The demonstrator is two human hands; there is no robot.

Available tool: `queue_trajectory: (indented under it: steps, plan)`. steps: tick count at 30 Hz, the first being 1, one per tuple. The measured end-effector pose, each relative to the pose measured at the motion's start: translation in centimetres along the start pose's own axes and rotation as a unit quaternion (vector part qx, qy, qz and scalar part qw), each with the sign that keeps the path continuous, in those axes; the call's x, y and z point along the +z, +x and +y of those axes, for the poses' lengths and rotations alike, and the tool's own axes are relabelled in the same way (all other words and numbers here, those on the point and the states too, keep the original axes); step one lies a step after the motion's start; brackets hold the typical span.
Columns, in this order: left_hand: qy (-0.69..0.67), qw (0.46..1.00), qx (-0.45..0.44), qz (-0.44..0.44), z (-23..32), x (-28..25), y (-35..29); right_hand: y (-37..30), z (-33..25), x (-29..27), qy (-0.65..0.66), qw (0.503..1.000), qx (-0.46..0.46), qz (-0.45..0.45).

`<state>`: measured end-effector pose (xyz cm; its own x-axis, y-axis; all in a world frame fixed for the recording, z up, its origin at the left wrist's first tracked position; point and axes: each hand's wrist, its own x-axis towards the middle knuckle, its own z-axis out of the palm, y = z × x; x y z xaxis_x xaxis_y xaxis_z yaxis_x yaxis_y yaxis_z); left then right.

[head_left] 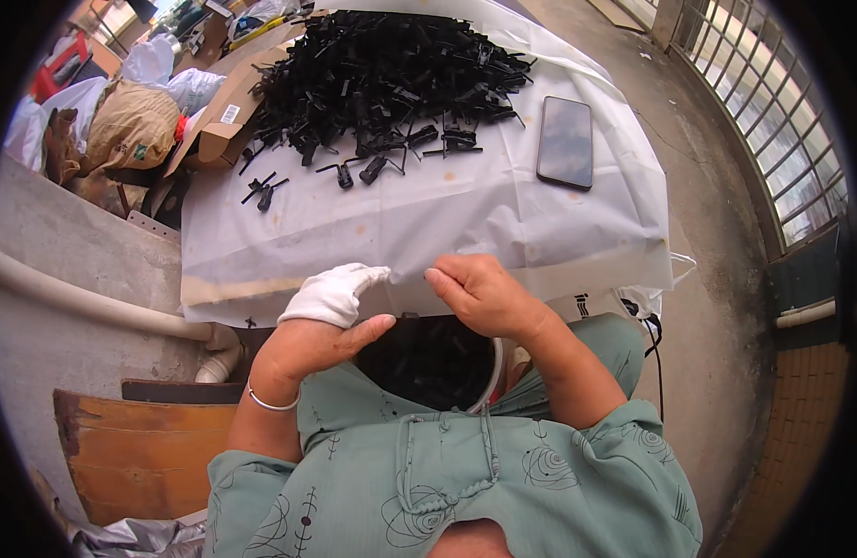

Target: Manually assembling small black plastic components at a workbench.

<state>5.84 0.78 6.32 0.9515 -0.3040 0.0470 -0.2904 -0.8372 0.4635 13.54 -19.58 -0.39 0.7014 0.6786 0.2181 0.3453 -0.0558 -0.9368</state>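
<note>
The left hand, in a white glove that leaves the thumb bare, hangs on the near side of the heap of black plastic clips. Its grip is apart: the thumb stands well away from the gently bent fingers, with nothing visible between them. The right hand, bare, is level with it on the same side of the heap, its fingers curled and the thumb drawn up beside them. Whether that grip is fully together or hides a small part, I cannot tell. The two hands are apart.

The heap covers the far part of the counter, which is draped in a creased, spotted white sheet; a few loose clips lie along the heap's near edge. To its right is a dark smartphone, to its left an open cardboard box. Nearer the person than the heap, between the knees, a pale-rimmed bucket contains dark pieces too dim to make out.

Beyond the box, left of the heap, are stuffed bags; a white pipe runs along the wall on its near left. Right of the heap are concrete floor and a barred window.
</note>
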Motion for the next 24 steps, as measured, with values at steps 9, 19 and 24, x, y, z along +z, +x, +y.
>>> queue_trajectory:
  steps: [9, 19, 24]
  plan:
    - [0.185, 0.953, 0.036, 0.236, -9.1, -5.1, 16.0, 0.3, 1.1, -0.1, -0.057, 0.981, -0.082, 0.165]
    - [0.198, 0.968, -0.146, 0.05, -11.6, -5.6, 29.7, 0.6, 1.1, 0.4, -0.099, 0.984, -0.089, 0.114]
    - [0.15, 0.986, -0.074, 0.014, -11.7, -4.5, 25.3, 1.0, 0.9, 0.5, -0.121, 0.982, -0.082, 0.121]
